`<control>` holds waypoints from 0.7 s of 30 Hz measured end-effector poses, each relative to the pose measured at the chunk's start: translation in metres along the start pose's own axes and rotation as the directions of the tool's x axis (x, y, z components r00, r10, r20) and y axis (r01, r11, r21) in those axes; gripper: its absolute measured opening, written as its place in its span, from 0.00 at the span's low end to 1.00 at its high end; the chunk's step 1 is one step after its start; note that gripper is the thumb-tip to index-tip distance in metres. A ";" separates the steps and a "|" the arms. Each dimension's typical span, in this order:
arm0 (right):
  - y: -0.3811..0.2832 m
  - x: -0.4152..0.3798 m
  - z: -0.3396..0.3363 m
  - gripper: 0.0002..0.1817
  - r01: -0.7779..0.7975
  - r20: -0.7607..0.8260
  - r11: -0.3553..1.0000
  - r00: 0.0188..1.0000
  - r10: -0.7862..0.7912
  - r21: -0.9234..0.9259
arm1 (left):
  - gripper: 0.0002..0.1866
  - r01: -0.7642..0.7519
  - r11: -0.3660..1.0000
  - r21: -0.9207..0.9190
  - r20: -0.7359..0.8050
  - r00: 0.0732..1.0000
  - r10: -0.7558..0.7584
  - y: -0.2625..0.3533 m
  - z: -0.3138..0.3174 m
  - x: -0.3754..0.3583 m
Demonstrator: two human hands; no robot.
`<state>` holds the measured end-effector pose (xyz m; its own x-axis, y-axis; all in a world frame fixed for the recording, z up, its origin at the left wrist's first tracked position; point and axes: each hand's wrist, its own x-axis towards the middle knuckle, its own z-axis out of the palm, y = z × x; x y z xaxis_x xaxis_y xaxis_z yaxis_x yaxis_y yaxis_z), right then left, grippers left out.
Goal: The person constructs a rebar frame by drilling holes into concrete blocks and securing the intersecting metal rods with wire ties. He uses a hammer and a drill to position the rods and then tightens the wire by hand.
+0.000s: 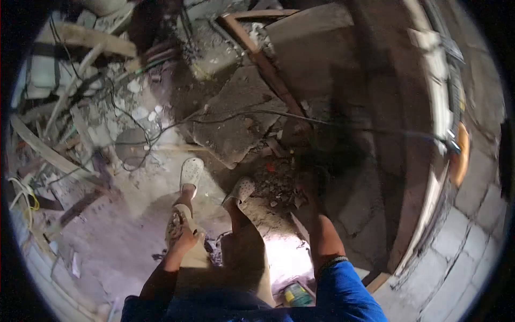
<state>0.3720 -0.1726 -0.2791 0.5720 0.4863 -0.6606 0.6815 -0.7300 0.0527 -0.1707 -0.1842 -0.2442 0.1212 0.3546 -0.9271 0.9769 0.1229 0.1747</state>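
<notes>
My left hand (185, 240) is closed on a mottled beige object (176, 222) that I cannot make out, in front of my left leg. My right hand (307, 197) reaches forward into deep shadow, low over the dark rubble (273, 188); its fingers are too dark and blurred to read, and anything in them is hidden. Both feet wear pale perforated clogs (191, 173). A broad broken slab (238, 115) lies beyond the feet, and a thin black cable (257, 111) runs across it.
Broken wood (51, 150), stones and loose wires cover the left side. A reddish-brown frame bar (273, 80) slants past the slab. Large dark panels with a pale edge (440, 102) stand at right, beside a block wall (453, 233). A green container (298, 295) sits near my body.
</notes>
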 end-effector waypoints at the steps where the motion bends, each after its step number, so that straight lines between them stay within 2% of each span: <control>1: -0.008 0.030 0.004 0.16 0.003 -0.029 1.000 1.000 -0.003 0.003 | 0.60 0.029 0.999 -0.031 0.038 0.999 -0.027 0.000 0.000 -0.007; 2: -0.013 0.056 0.008 0.16 0.005 -0.046 1.000 0.999 -0.006 -0.002 | 0.59 0.057 0.997 -0.059 0.074 0.996 -0.053 -0.002 0.006 -0.009; 3: -0.015 0.080 0.012 0.16 0.004 -0.055 1.000 0.998 -0.005 -0.015 | 0.55 -0.023 1.000 0.015 -0.153 0.988 0.025 -0.017 0.041 0.002; 4: -0.018 0.103 0.017 0.16 -0.001 -0.063 0.999 0.998 -0.001 -0.032 | 0.55 -0.002 1.000 -0.007 -0.137 0.991 0.001 -0.034 0.074 0.010; 5: -0.019 0.122 0.021 0.16 -0.006 -0.073 0.999 0.997 0.003 -0.042 | 0.52 -0.107 0.951 0.289 -0.203 0.964 0.170 -0.034 0.075 0.005; 9: -0.022 0.188 0.037 0.16 -0.016 -0.111 0.997 0.994 0.008 -0.069 | 0.51 -0.012 1.000 0.002 -0.170 0.985 0.012 -0.023 0.073 -0.005; 15: -0.015 0.260 0.058 0.16 -0.048 -0.203 0.997 0.979 0.035 -0.061 | 0.49 -0.010 0.997 -0.071 -0.163 0.987 -0.002 -0.018 0.070 -0.017; 21: 0.001 0.293 0.071 0.15 -0.067 -0.245 0.997 0.968 0.058 -0.027 | 0.48 -0.001 0.996 -0.084 -0.157 0.987 -0.012 -0.017 0.063 -0.022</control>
<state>0.5078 -0.0646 -0.5254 0.7048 0.5459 -0.4529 0.6540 -0.7474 0.1168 -0.1785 -0.2524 -0.2472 0.0802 0.4946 -0.8654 0.9584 0.2003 0.2034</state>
